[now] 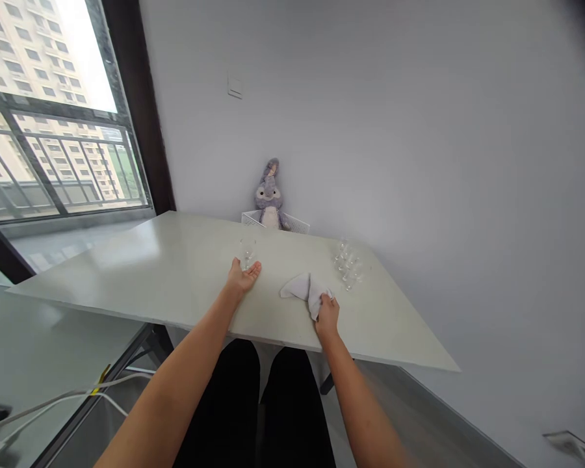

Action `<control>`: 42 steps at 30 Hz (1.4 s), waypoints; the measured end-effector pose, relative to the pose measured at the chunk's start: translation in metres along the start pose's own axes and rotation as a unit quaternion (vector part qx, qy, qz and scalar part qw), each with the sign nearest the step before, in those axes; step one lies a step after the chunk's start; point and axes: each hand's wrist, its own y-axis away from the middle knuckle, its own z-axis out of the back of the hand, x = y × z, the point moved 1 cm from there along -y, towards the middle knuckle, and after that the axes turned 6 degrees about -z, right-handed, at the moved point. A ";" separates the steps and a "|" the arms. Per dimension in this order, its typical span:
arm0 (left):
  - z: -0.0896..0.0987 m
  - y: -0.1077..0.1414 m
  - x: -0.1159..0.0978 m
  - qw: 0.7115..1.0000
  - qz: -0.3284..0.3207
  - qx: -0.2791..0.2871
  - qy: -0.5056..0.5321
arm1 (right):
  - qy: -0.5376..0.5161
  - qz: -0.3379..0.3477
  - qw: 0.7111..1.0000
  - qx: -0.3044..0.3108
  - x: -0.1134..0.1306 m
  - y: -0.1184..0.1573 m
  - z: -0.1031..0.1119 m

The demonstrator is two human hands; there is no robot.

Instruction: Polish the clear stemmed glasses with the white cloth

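Observation:
My left hand (242, 275) lies on the pale table (151, 273), fingers stretched toward a small clear glass (247, 252) that stands upright just beyond the fingertips; whether it touches the glass I cannot tell. My right hand (327, 314) rests on a white cloth (303, 290) and pinches its near edge. The cloth lies crumpled flat on the table. A cluster of several clear glasses (350, 265) stands to the right of the cloth, a little farther back.
A grey plush rabbit (270, 195) sits in a white basket (295, 224) against the wall behind the table. A large window (53, 110) is at the left. White cables (68, 396) run over a lower surface at lower left.

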 end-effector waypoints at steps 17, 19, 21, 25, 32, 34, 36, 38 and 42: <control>0.006 0.028 0.001 0.996 0.019 0.047 0.068 | -0.460 -0.231 0.851 0.099 0.022 0.005 0.024; 0.012 0.045 0.005 0.995 0.031 0.067 0.066 | -0.490 -0.234 0.832 0.118 0.037 0.009 0.043; 0.018 0.062 0.011 0.993 0.043 0.094 0.061 | -0.525 -0.192 0.822 0.110 0.055 0.014 0.066; 0.026 0.091 0.026 0.989 0.076 0.117 0.052 | -0.532 -0.088 0.835 0.110 0.082 0.022 0.102; 0.022 0.097 0.048 0.989 0.093 0.113 0.023 | -0.204 0.188 0.944 0.178 0.120 0.035 0.081; 0.019 0.094 0.051 0.989 0.082 0.121 0.016 | -0.014 0.315 0.911 0.266 0.129 0.049 0.060; 0.016 0.093 0.054 0.988 0.067 0.140 0.011 | 0.129 0.400 0.846 0.327 0.132 0.064 0.042; 0.013 0.094 0.054 0.983 0.062 0.175 0.007 | 0.207 0.430 0.802 0.359 0.128 0.076 0.031; 0.012 0.098 0.054 0.968 0.082 0.237 0.005 | 0.191 0.405 0.809 0.381 0.119 0.083 0.027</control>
